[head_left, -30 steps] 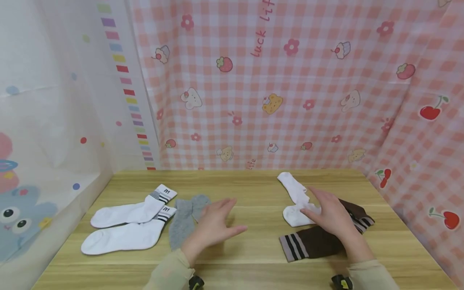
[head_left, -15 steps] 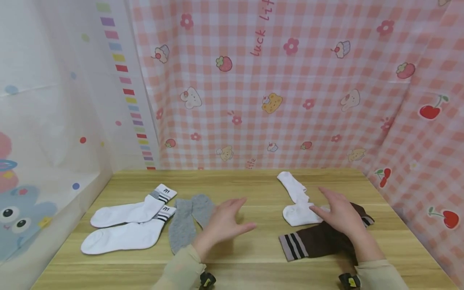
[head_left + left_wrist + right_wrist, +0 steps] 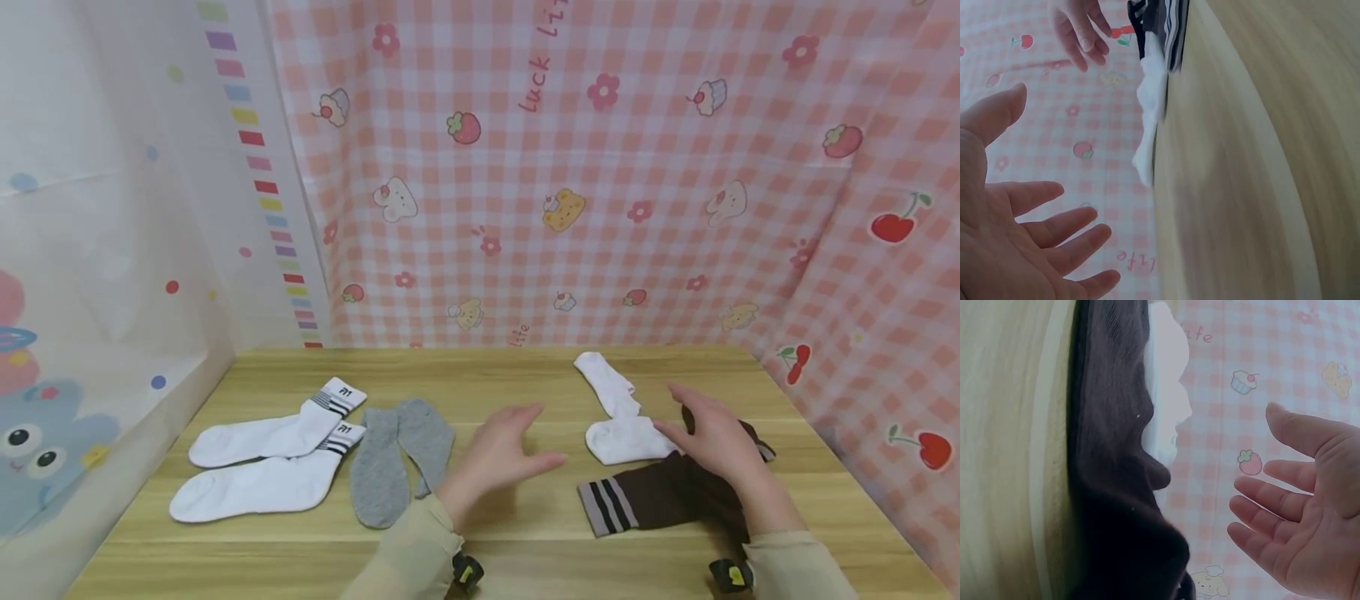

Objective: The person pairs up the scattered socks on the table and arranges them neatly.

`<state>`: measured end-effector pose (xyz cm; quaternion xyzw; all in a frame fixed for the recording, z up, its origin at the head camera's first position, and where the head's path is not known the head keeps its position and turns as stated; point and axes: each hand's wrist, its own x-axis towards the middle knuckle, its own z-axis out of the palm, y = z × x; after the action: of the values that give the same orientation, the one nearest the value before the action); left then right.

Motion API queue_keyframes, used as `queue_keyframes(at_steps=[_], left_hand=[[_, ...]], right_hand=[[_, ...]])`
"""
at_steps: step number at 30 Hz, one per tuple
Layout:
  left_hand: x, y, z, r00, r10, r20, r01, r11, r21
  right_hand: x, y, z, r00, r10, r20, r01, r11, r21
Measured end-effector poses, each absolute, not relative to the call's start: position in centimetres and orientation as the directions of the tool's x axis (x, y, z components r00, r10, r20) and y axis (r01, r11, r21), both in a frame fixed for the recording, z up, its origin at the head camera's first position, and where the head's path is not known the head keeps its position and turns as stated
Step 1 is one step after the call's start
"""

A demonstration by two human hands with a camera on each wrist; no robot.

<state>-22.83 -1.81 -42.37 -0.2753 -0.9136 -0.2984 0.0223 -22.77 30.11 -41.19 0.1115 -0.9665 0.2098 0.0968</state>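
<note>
"Which things do we meet first, at the left?"

"We see two striped white socks (image 3: 251, 490), partly overlapping, flat on the wooden table (image 3: 525, 375). Just beside them, to the right, lie two grey socks (image 3: 378, 475), which touch each other at their far ends."

"And how is the left hand (image 3: 497, 450)?"

"It is spread, with the thumb well apart from the fingers. The grey socks lie just left of it, outside the grip; its sleeve (image 3: 416, 537) comes near to them."

"What do we find further right?"

"There we have two short white socks (image 3: 626, 440), one touching the other. On the near side of these lie the brown socks (image 3: 652, 493), with striped cuffs."

"Does the right hand (image 3: 716, 437) hold them?"

"No. Its fingers also are spread. In the head view it covers a part of the brown socks, but from the right wrist we see it apart from the cloth."
</note>
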Motion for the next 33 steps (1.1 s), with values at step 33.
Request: queue_keyframes(at_steps=[33], left_hand=[[-24.9, 3.1, -43.9, -0.886, 0.446, 0.129, 0.402, 0.598, 0.693]], right_hand=[[-24.4, 31.8, -42.3, -0.961, -0.259, 0.100, -0.277, 0.875, -0.396]])
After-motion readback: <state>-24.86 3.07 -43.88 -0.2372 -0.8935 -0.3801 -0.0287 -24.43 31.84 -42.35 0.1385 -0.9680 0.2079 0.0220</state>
